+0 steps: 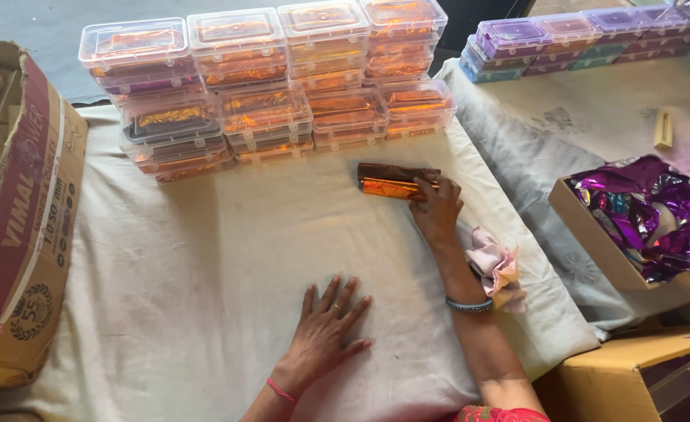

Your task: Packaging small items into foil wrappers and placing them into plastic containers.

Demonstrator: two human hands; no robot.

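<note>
The right hand (436, 209) reaches forward, its fingers bent and pressing on the near end of an orange foil-wrapped block (396, 180), which lies flat on the white cloth (204, 258) just in front of the stacked clear lidded boxes (267, 86). Whether the fingers pinch the foil or only press it down cannot be told. The left hand (325, 332) lies flat on the cloth, fingers spread, holding nothing, well apart from the block. A crumpled pink rag (495, 266) sits beside the right wrist. To the right, a cardboard tray of purple foil (650, 219); to the left, a carton of pale blocks (1, 156). Judged from this, the wrapping of the block is at its closing stage; the next move likely calls for smoothing the foil's end folds without tearing them.
</note>
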